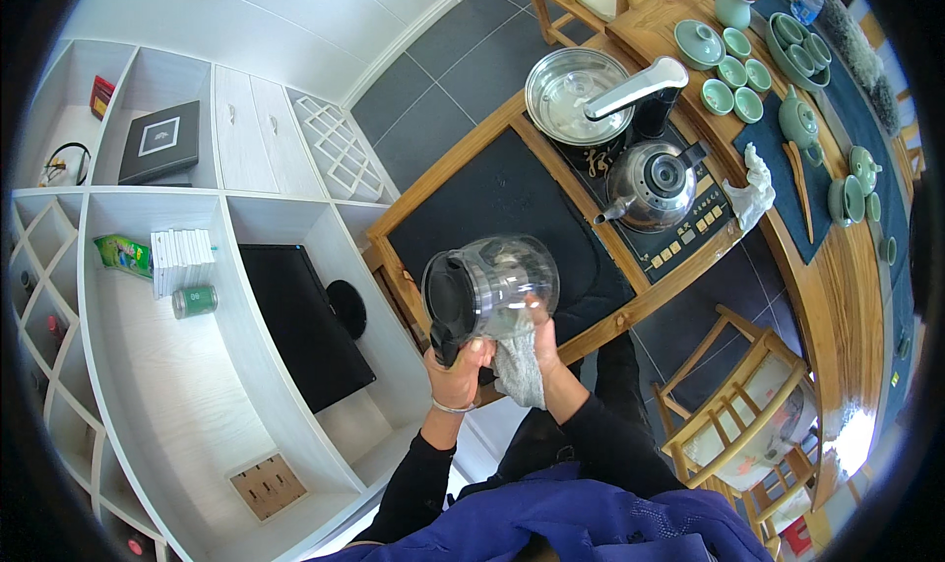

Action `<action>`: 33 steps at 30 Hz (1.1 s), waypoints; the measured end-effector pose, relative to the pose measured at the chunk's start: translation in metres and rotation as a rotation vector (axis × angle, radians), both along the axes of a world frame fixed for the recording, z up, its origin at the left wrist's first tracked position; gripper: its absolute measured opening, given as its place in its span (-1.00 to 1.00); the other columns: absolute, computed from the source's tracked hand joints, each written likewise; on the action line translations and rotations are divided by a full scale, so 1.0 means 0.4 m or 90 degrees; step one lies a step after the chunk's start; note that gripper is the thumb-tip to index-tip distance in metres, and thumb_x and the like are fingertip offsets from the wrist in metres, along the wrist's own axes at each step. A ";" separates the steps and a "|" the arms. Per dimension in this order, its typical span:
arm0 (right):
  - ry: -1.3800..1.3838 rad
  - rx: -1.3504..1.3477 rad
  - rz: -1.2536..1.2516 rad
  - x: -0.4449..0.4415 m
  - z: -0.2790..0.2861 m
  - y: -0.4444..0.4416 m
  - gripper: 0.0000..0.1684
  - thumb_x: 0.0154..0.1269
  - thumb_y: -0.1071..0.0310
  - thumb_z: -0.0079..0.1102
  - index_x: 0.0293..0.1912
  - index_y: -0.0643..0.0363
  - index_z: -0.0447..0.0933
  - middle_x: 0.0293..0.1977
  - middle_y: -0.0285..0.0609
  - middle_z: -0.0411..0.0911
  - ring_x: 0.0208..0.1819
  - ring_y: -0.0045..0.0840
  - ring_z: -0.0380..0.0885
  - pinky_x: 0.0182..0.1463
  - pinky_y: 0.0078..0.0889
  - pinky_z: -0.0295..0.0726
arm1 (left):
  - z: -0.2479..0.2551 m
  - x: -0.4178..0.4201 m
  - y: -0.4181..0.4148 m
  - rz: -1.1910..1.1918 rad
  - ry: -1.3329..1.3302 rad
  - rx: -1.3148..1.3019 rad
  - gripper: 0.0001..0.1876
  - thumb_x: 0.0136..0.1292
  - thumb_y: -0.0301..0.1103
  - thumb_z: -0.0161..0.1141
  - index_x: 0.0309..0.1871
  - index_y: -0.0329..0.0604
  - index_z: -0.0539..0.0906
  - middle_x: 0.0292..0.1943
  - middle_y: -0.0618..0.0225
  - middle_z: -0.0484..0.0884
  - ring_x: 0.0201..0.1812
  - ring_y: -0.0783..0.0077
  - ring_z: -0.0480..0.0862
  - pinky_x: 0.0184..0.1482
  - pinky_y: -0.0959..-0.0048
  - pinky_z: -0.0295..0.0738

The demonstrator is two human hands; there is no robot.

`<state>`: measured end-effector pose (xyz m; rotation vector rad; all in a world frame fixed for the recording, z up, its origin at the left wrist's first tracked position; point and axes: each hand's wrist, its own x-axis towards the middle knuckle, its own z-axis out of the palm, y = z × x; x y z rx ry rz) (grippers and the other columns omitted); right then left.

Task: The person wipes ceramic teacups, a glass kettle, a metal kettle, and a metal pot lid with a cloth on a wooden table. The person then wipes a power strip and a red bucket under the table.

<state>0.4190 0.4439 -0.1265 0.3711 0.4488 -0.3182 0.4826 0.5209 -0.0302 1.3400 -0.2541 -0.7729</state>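
A glass kettle (pixel 520 274) with a black lid and black handle lies tilted on its side in the air above the tea table's dark tray (pixel 487 185). My left hand (pixel 459 374) grips it by the handle. Against the glass, my right hand (pixel 545 340) presses a grey cloth (pixel 520 370); the fingers are partly hidden behind the kettle and cloth. Beyond, a steel kettle (pixel 653 185) with a spout stands on the black induction panel, beside a glass-lidded pot (pixel 576 93) under a chrome spout (pixel 635 89).
Celadon cups (pixel 731 71), a lidded bowl (pixel 699 44) and a teapot (pixel 799 125) occupy the wooden table at right. A crumpled white tissue (pixel 751 189) lies near its edge. White shelving (pixel 221 193) holding a black monitor (pixel 303 326) borders the left. A wooden chair (pixel 738 414) stands right of me.
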 end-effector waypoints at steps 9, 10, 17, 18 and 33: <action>0.099 -0.427 -0.059 -0.057 0.091 -0.225 -0.37 0.36 0.16 0.13 0.30 0.29 0.33 0.12 -0.05 0.52 0.14 -0.38 0.51 0.26 -0.36 0.44 | -0.033 -0.049 0.142 -0.074 -0.197 0.284 -0.83 0.16 -0.47 0.37 -0.20 -0.31 0.69 -0.37 0.42 0.71 -0.34 0.60 0.64 -0.24 0.54 0.55; 0.068 -0.437 -0.021 -0.044 0.082 -0.237 -0.38 0.34 0.15 0.14 0.28 0.30 0.37 0.09 -0.08 0.54 0.11 -0.41 0.53 0.24 -0.39 0.45 | -0.037 -0.053 0.151 -0.080 -0.218 0.301 -0.85 0.17 -0.48 0.36 -0.20 -0.30 0.69 -0.40 0.46 0.69 -0.37 0.62 0.62 -0.28 0.56 0.53; -0.050 -0.093 0.063 0.026 0.025 -0.125 -0.43 0.44 -0.06 -0.08 0.17 0.18 0.49 0.03 -0.08 0.59 0.04 -0.29 0.58 0.17 -0.21 0.56 | -0.024 -0.023 0.127 0.017 -0.022 0.103 -0.91 0.26 -0.53 0.26 -0.23 -0.28 0.57 -0.47 0.38 0.55 -0.48 0.52 0.49 -0.34 0.42 0.44; 0.004 -0.110 0.077 0.023 0.013 -0.099 -0.41 0.46 -0.08 -0.12 0.18 0.18 0.47 0.02 -0.08 0.60 0.02 -0.31 0.58 0.16 -0.21 0.57 | -0.029 -0.021 0.121 0.023 -0.023 0.098 -0.91 0.26 -0.54 0.26 -0.23 -0.27 0.56 -0.47 0.39 0.54 -0.48 0.51 0.49 -0.34 0.41 0.44; 0.148 -0.250 0.078 -0.129 -0.014 -0.016 -0.58 0.41 0.19 0.05 0.15 0.21 0.44 -0.10 -0.12 0.60 -0.13 -0.38 0.63 -0.05 -0.29 0.63 | -0.106 0.045 0.096 0.111 -0.122 0.124 -0.88 0.23 -0.46 0.34 -0.29 -0.28 0.62 -0.48 0.46 0.59 -0.49 0.65 0.51 -0.42 0.60 0.43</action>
